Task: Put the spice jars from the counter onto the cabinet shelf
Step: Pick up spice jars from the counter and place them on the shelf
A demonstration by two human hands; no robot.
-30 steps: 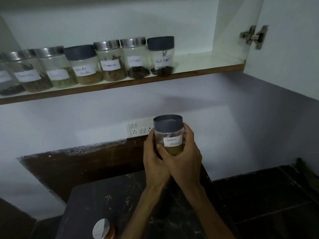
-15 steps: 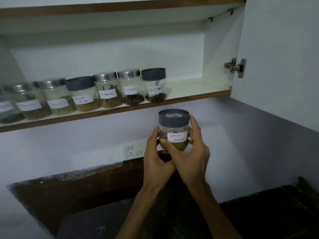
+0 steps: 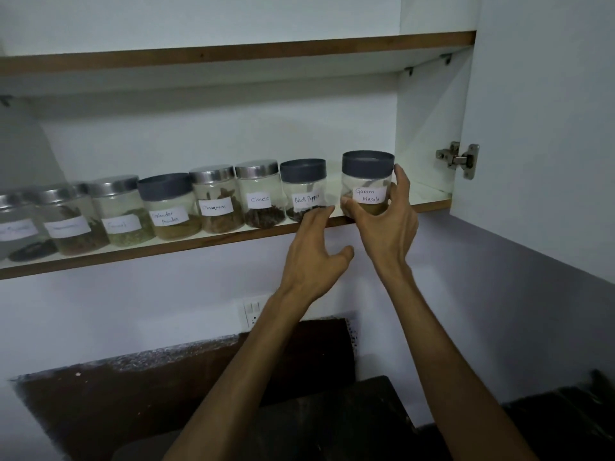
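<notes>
- The Garam Masala jar (image 3: 367, 184) is up at the shelf (image 3: 429, 201), at the right end of the row, just right of the Black Pepper jar (image 3: 304, 191). Its base sits at the shelf's near edge; whether it is fully down I cannot tell.
- The right hand (image 3: 387, 224) holds it low on the body: thumb curled across the near side under the label, fingers wrapped round the right side up toward the lid.
- The left hand (image 3: 316, 254) holds nothing. Its fingers are stretched out and a little spread, tips at the shelf edge in front of the Black Pepper jar, thumb hanging apart below.
- It looks a clear, stiff jar, glass or hard plastic, with a grey lid and only a shallow layer of brown powder. I would judge it light, smooth enough to slip, and breakable if dropped.
- The clear body below the lid seems the best place to hold it; the lid alone might turn or come off.
- Handwritten white labels read "Garam Masala", "Black Pepper", "Cloves" (image 3: 260, 199), "Cinnamon" (image 3: 215, 207) and "Coriander Powder" (image 3: 169, 216).
- Labels on the jars farther left are too faint to read. No brand shows anywhere.
- The cabinet door (image 3: 545, 128) stands open at the right.
</notes>
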